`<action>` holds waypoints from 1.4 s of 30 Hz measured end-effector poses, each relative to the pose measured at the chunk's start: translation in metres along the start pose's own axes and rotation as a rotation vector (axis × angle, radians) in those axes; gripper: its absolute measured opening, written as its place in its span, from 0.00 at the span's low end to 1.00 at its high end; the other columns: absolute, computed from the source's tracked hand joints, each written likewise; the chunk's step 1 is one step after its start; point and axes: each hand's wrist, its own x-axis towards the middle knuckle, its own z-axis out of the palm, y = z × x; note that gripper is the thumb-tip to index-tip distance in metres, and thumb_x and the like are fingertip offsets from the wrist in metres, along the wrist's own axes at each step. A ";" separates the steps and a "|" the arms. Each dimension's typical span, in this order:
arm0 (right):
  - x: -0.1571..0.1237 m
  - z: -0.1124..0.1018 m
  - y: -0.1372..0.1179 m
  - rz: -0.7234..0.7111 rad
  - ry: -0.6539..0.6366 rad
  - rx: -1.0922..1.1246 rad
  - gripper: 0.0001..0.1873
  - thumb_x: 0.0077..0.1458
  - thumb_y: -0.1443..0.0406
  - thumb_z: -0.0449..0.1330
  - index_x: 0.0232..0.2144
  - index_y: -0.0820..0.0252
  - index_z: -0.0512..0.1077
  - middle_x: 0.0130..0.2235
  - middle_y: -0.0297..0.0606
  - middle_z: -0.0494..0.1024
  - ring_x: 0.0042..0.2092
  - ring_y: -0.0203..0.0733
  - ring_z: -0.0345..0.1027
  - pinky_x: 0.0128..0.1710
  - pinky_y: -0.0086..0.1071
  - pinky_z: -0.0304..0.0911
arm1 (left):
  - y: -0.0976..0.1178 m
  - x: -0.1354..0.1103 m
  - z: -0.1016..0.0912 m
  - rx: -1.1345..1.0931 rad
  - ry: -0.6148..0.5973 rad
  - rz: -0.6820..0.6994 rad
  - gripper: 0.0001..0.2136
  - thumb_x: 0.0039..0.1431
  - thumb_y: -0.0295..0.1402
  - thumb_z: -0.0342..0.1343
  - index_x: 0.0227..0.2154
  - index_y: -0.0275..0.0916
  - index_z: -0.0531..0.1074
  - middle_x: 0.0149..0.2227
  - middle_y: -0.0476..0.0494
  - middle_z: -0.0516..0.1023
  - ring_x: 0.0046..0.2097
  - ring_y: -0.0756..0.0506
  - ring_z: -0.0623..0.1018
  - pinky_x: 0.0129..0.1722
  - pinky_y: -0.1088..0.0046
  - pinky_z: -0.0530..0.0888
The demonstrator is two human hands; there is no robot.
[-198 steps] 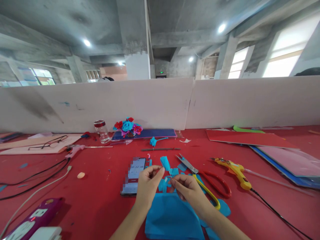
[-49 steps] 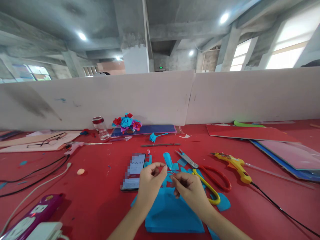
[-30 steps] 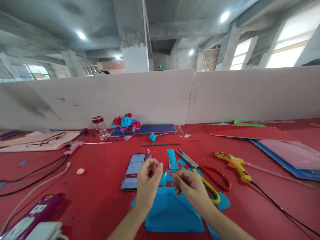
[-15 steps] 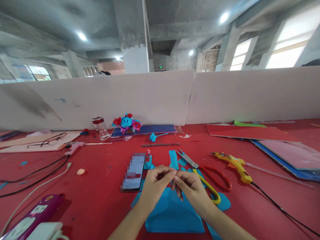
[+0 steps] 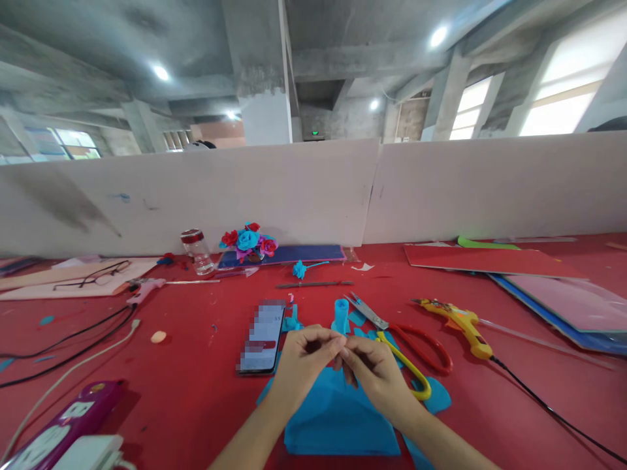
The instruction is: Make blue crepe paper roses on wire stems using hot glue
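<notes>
My left hand (image 5: 306,359) and my right hand (image 5: 375,369) meet at the fingertips, thumbs and forefingers pinched together. Between them they hold the lower end of a blue crepe paper strip (image 5: 341,318), whose top stands up and curls round like a small tube. The pinched end is hidden by my fingers. Beneath both hands lies a larger blue paper sheet (image 5: 340,424). Right of my right hand rest scissors (image 5: 416,349) with red and yellow handles, lying over blue scraps. A phone (image 5: 262,339) lies left of my left hand.
A yellow glue gun (image 5: 460,326) with a black cord lies at the right. Behind stand a paper flower bunch (image 5: 249,241) and a glass jar (image 5: 196,251). A blue flower on a stem (image 5: 300,268) lies farther back. A purple power strip (image 5: 68,424) is front left.
The top of the blue strip has curled from a flat upright shape into a tube. My hands stay almost in the same place, fingers still pinched.
</notes>
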 end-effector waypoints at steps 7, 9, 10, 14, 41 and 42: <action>-0.002 -0.001 0.000 -0.102 0.040 -0.083 0.12 0.54 0.63 0.51 0.24 0.59 0.70 0.21 0.33 0.69 0.22 0.34 0.61 0.21 0.26 0.59 | -0.005 -0.007 0.002 0.369 0.273 0.378 0.18 0.43 0.34 0.61 0.40 0.42 0.69 0.36 0.45 0.70 0.37 0.45 0.69 0.37 0.69 0.69; -0.002 -0.001 0.000 -0.134 0.035 -0.131 0.12 0.54 0.65 0.50 0.24 0.59 0.71 0.22 0.34 0.70 0.23 0.35 0.64 0.23 0.26 0.61 | -0.006 -0.009 0.001 0.390 0.280 0.414 0.20 0.45 0.34 0.61 0.43 0.43 0.68 0.41 0.43 0.69 0.41 0.43 0.69 0.41 0.67 0.69; -0.002 -0.001 0.000 -0.157 0.041 -0.158 0.12 0.53 0.66 0.51 0.24 0.59 0.72 0.22 0.34 0.71 0.24 0.36 0.65 0.25 0.26 0.62 | -0.007 -0.009 0.000 0.395 0.275 0.428 0.20 0.45 0.34 0.61 0.44 0.43 0.68 0.42 0.43 0.69 0.43 0.43 0.69 0.43 0.66 0.68; -0.001 -0.002 -0.002 -0.214 0.059 -0.236 0.10 0.52 0.68 0.51 0.25 0.58 0.72 0.24 0.35 0.73 0.25 0.36 0.67 0.27 0.27 0.63 | -0.007 -0.011 -0.002 0.401 0.246 0.487 0.17 0.46 0.35 0.61 0.41 0.43 0.71 0.43 0.42 0.69 0.46 0.42 0.69 0.46 0.64 0.67; 0.005 -0.006 0.000 0.064 -0.015 0.151 0.16 0.53 0.58 0.55 0.20 0.62 0.71 0.15 0.28 0.61 0.18 0.28 0.51 0.17 0.24 0.47 | -0.005 -0.005 0.007 0.068 0.159 0.053 0.09 0.54 0.36 0.54 0.30 0.38 0.77 0.32 0.43 0.78 0.35 0.45 0.76 0.31 0.73 0.73; 0.005 -0.005 0.000 0.084 -0.019 0.180 0.16 0.52 0.58 0.56 0.20 0.63 0.71 0.15 0.27 0.60 0.18 0.28 0.50 0.17 0.24 0.46 | -0.005 -0.003 0.007 0.005 0.134 0.002 0.09 0.53 0.36 0.55 0.30 0.38 0.77 0.30 0.43 0.78 0.34 0.45 0.76 0.29 0.74 0.73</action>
